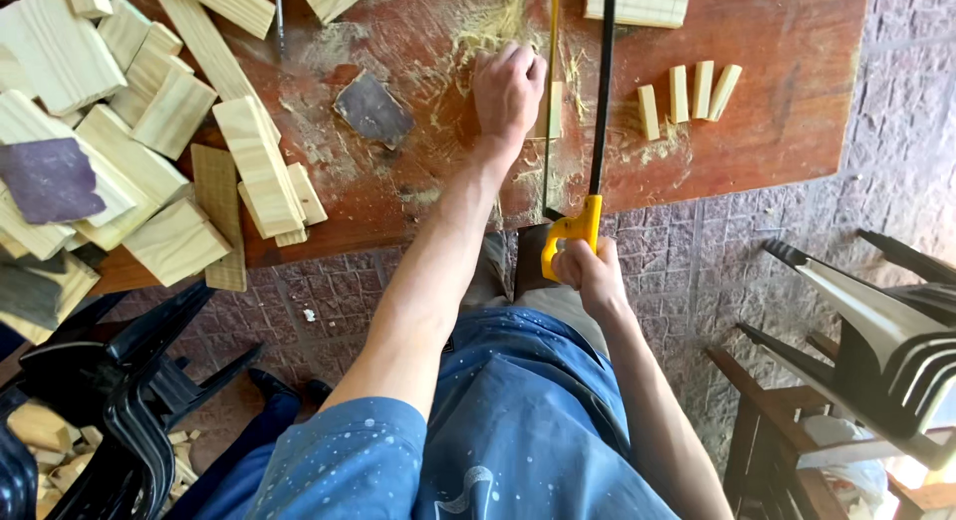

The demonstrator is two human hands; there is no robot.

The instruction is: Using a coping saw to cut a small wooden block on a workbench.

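A thin wood strip (554, 110) was pinned to the bench (777, 102) by the closed left hand (508, 87), right beside the hacksaw (583, 131). The saw's yellow handle was gripped by the right hand (586, 266). Mid-cut, probably; steady strokes needed next.

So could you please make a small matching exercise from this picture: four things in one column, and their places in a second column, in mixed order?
Things:
1. left hand
2. right hand
3. four small cut pieces
4. pile of wood blocks

Places:
a. on the saw's yellow handle
b. left end of the table
c. pressing the wood strip beside the blade
d. in a row right of the saw

Pairs: 1-c, 2-a, 3-d, 4-b
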